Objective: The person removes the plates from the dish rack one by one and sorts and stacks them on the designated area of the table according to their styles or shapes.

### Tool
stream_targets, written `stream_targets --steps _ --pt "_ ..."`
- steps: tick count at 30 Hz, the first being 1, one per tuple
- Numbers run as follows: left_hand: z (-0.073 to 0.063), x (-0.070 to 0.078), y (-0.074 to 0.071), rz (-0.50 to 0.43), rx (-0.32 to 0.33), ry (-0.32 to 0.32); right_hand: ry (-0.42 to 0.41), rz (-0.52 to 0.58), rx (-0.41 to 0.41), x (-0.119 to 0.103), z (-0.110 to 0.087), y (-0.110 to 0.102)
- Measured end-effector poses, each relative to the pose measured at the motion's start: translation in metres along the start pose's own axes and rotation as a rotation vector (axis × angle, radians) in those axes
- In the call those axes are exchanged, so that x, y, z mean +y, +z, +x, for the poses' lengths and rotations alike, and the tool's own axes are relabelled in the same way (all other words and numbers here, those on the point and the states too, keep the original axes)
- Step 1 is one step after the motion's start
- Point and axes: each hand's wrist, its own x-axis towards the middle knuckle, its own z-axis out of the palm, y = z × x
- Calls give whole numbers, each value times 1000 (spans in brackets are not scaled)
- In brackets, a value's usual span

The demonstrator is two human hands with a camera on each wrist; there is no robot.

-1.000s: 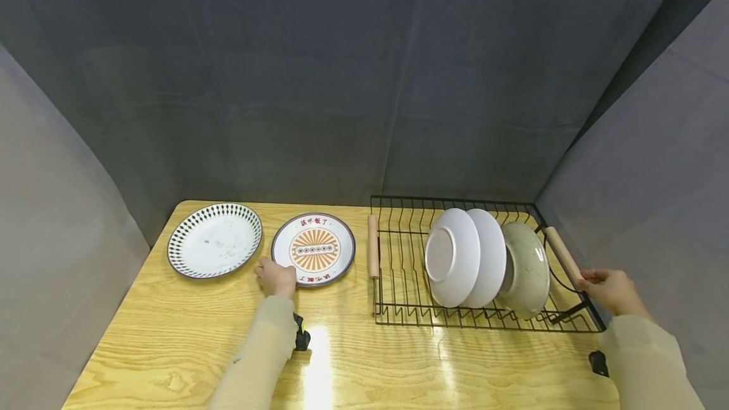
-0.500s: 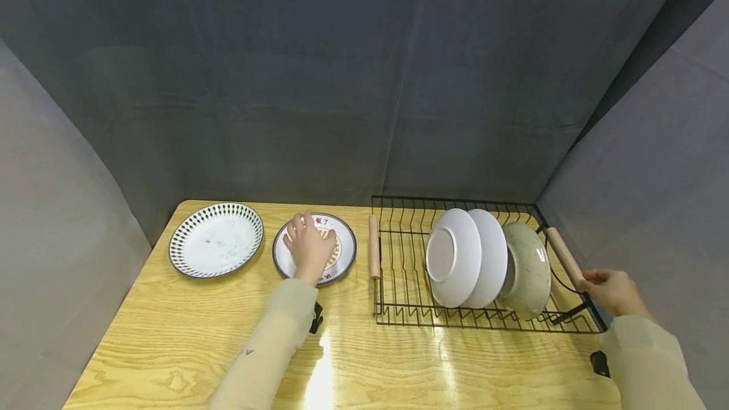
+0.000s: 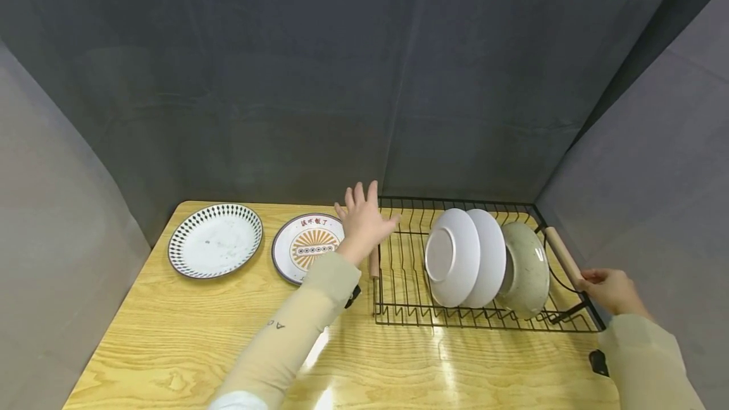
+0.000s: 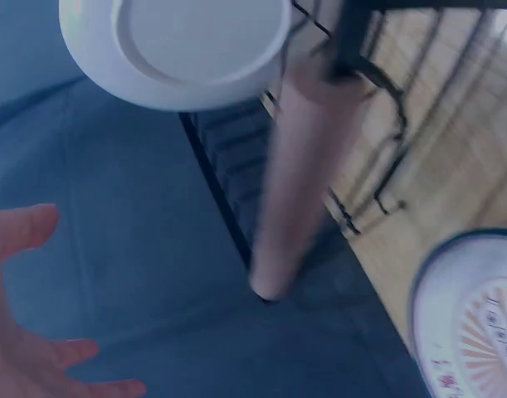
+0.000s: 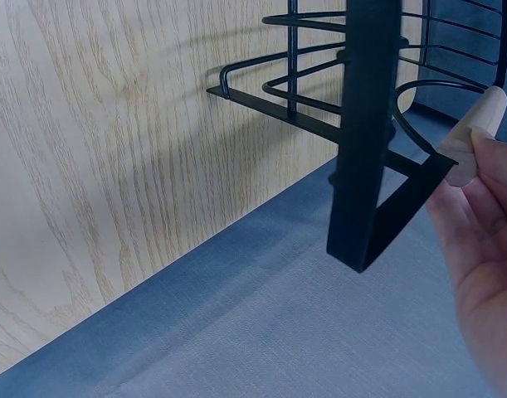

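In the head view my left hand (image 3: 364, 223), fingers spread, hovers at the left wooden handle (image 3: 374, 264) of the black wire dish rack (image 3: 410, 324). The left wrist view shows nothing in its fingers, with the blurred handle (image 4: 307, 174) off to one side. My right hand (image 3: 612, 290) grips the near end of the right wooden handle (image 3: 562, 252); the right wrist view shows thumb and fingers around that handle (image 5: 479, 116). On edge in the rack stand two white dishes, the left one (image 3: 444, 255) overlapping the other (image 3: 492, 258), then a speckled green bowl (image 3: 529, 271).
Left of the rack lies a plate with an orange sunburst print (image 3: 310, 248), partly covered by my left arm. Farther left is a white plate with a dark patterned rim (image 3: 216, 242). Grey cloth (image 3: 285, 81) hangs behind the wooden table (image 3: 171, 334).
My left hand has moved right, from the sunburst plate's lower left edge, across over it, to the rack's left handle, its fingers spreading. The right hand has stayed on its handle.
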Motion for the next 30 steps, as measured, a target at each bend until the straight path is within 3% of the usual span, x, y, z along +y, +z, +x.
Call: stream_targets --steps 3,6,11,18,26,30 --pt "0 17 2 21 -33 21 8 9 -18 -36 -23 -12" --pt "-2 32 6 42 -71 33 -1 5 -26 -46 -30 -16" --pt "-9 55 22 40 -112 49 -1 14 -24 -47 -32 -16" --pt "-24 82 49 -51 -191 37 25 24 -7 -37 -25 -13" --pt "-42 106 69 -99 -171 53 45 30 23 -37 -24 -10" --pt "-50 112 78 -105 -185 55 11 29 -21 -42 -30 -14"
